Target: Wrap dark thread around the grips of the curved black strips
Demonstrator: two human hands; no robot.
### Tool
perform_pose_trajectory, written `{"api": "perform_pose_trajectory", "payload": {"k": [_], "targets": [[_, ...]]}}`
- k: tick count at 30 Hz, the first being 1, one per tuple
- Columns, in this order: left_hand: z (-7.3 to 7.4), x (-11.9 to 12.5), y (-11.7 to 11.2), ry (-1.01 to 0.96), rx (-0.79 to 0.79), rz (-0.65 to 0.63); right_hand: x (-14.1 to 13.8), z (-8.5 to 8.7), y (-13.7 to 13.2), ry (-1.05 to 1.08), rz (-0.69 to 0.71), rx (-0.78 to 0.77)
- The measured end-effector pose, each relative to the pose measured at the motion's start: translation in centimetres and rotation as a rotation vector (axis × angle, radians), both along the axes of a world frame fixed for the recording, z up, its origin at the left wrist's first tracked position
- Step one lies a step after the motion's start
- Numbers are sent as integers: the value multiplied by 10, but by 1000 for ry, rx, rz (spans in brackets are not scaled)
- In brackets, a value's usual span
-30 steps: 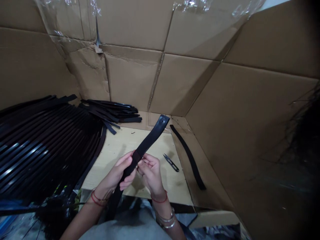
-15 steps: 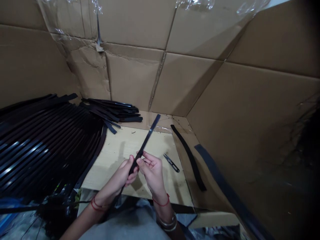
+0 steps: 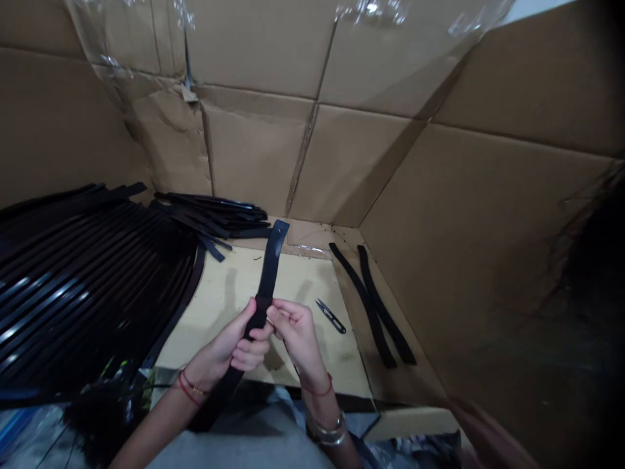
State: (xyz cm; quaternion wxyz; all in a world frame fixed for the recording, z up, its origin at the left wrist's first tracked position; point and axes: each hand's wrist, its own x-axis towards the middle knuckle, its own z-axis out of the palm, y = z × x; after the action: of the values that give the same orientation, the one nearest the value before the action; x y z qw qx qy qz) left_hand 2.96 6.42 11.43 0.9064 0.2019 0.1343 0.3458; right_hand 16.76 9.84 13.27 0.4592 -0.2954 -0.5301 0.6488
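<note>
A long black strap (image 3: 271, 267) rises from my hands, its top end bearing a small hole and a thicker band crossing it just above my grip. Wrapped round the strap below that band is my left hand (image 3: 247, 339), thumb along its edge. My right hand (image 3: 294, 326) is closed in a pinch at the strap's right edge, beside the band; its fingertips are partly hidden. The strap's lower part runs down past my left wrist toward my lap. Thread snips (image 3: 331, 316) lie on the pale board (image 3: 195, 326), to the right of my right hand.
Two black strips (image 3: 385, 306) lie on cardboard at the right. A wide stack of dark straps (image 3: 97, 280) fills the left, with a smaller pile (image 3: 215, 215) behind it. Cardboard walls (image 3: 258, 150) enclose the back and sides. Another person's blurred arm (image 3: 488, 430) shows at lower right.
The strap in my hands has turned from edge-on to show its flat face, its top shifting left. At right, a second strip now lies beside the first.
</note>
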Motion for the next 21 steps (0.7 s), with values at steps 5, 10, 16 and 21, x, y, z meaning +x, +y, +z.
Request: {"api": "perform_pose_trajectory", "payload": {"k": [5, 10, 16, 21], "targets": [[-5, 3, 4, -25, 59, -57, 7, -3, 4, -44, 6, 73], [0, 9, 5, 294, 109, 258, 8, 2, 2, -96, -89, 130], [9, 13, 2, 509, 132, 396, -3, 1, -3, -114, -213, 246], [7, 15, 2, 530, 157, 452, -13, -1, -10, -50, -258, 223]]}}
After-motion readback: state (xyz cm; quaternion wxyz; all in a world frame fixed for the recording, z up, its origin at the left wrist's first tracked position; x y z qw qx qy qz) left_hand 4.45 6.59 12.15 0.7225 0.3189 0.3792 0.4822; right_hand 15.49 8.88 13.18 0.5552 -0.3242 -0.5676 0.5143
